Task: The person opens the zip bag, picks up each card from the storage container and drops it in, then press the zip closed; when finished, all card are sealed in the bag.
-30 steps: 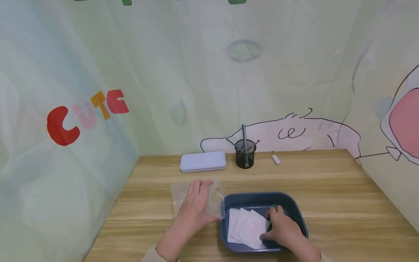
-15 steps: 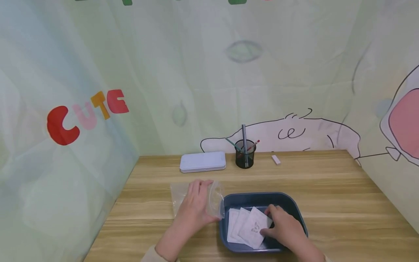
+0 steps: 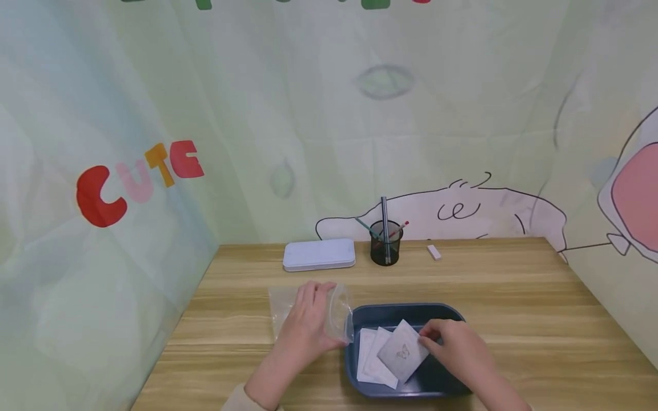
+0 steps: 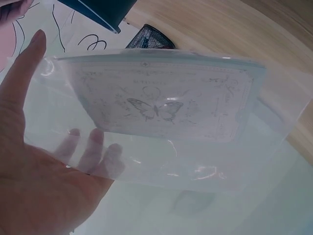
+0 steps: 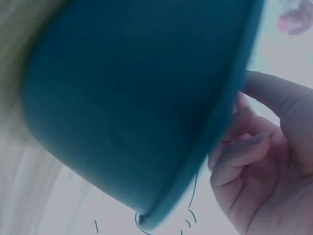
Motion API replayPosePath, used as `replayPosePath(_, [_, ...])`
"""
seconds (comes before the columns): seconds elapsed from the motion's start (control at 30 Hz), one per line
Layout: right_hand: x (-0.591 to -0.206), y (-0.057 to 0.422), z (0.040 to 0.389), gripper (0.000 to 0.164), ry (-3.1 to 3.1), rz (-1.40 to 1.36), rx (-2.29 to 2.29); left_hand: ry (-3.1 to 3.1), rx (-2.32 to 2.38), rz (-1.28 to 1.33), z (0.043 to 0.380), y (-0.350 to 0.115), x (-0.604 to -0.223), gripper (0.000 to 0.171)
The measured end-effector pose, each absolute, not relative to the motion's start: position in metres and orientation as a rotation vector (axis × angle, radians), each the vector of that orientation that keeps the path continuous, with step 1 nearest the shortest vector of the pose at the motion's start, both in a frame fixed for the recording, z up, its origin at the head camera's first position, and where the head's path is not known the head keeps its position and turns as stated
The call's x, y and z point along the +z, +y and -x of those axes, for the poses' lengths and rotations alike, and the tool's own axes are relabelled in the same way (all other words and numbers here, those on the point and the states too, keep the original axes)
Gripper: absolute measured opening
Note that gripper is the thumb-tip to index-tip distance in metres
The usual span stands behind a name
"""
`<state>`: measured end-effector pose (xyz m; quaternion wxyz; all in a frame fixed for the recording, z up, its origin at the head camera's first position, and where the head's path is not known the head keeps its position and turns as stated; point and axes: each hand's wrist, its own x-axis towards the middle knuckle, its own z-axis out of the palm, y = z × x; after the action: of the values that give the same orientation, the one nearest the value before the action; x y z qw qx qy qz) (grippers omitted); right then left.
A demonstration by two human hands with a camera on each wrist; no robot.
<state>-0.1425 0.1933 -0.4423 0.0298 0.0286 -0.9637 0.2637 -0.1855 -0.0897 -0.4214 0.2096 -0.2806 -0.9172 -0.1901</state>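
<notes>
My left hand holds a clear plastic zip bag just left of a dark blue tray, with the bag's mouth facing the tray. In the left wrist view, its fingertips show through the plastic and the thumb stands apart. A pale card with a butterfly print shows inside the bag. Over the tray, my right hand pinches the right corner of a square white paper piece with a butterfly print, tilted up. Several white paper pieces lie overlapped beneath it. In the right wrist view the tray wall hides the paper.
Behind the bag lies a flat white case. To its right stand a black mesh pen cup with pencils and a small white eraser. A printed curtain closes off the table's back and sides.
My right hand has lifted the top butterfly paper by its right corner, up off the others and turned it slightly. The left hand and the bag stay in place.
</notes>
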Motion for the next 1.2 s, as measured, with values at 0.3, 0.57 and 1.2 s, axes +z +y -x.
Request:
replayPosePath(0.3, [-0.413, 0.194, 0.141, 0.011, -2.697, 0.009, 0.941, -2.558, -0.524, 0.773, 0.185, -0.090, -0.420, 0.109])
replayPosePath(0.57, [-0.401, 0.183, 0.136, 0.008, -2.487, 0.003, 1.060, -2.553, -0.515, 0.776, 0.184, -0.089, -0.418, 0.109])
replayPosePath(1.2, [-0.403, 0.152, 0.138, 0.005, -2.396, -0.016, 1.465, -2.599, -0.532, 0.745, 0.181, -0.091, -0.416, 0.107])
